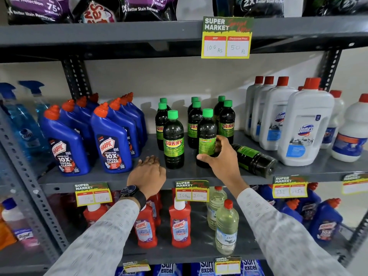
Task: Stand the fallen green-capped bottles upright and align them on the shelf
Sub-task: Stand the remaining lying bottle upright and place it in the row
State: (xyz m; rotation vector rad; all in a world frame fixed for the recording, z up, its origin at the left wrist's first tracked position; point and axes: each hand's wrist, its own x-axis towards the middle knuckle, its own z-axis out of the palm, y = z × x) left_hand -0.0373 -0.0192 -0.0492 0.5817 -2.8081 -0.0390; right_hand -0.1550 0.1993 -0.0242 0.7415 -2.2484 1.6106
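The right hand (219,156) is closed around the lower body of an upright dark plastic bottle with a green screw cap and a green label (207,136), thumb at the front near the base, fingers wrapped behind. This held bottle is taken as the landmark. It stands at the front of the grey metal shelf (298,170), its printed label turned away from the front. A good finish is judged to call for the base being pressed flat, the label being rotated forward, and the front edge being matched to the neighbouring front bottle with the "SUNNY" label (173,140), just left of the landmark. One fallen green-labelled bottle (253,158) is lying on its side immediately right of the landmark, behind the wrist; it should be raised next without being knocked by the forearm. The left hand (148,172) is laid open and empty on the shelf edge, left of the landmark.
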